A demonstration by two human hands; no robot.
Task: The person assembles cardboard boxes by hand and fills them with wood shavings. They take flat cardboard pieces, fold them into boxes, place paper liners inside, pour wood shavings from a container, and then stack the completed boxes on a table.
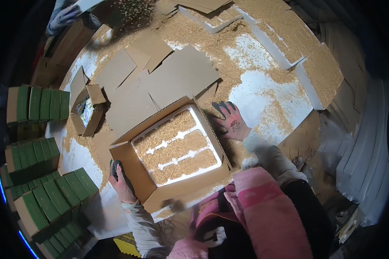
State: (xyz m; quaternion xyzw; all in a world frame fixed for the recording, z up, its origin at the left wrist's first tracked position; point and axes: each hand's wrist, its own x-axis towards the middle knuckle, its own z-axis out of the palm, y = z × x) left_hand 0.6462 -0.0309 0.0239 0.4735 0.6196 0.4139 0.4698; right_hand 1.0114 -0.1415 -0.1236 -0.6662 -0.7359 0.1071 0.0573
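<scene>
An open cardboard box (pixel 134 178) stands tilted in plan before me, holding a white foam insert (pixel 218 159) filled with wood shavings (pixel 177 146). White dividers show between the rows; anything under the shavings is hidden. My left hand (pixel 123 186), in a glove with dark fingertips, is at the box's left wall, its fingers close together against it. To the right of the box, my right hand (pixel 232 121) has its gloved fingers spread, with the thumb side nearest the right wall; whether it touches the wall is hard to tell.
Flattened cardboard sheets (pixel 160 90) lie beyond the box on a shavings-strewn white table (pixel 257 93). A small open carton (pixel 90 123) stands at left, near stacked green boxes (pixel 56 196). Shavings-covered white foam blocks (pixel 309 82) are at right. Another person's gloved hand (pixel 67 15) shows at far left.
</scene>
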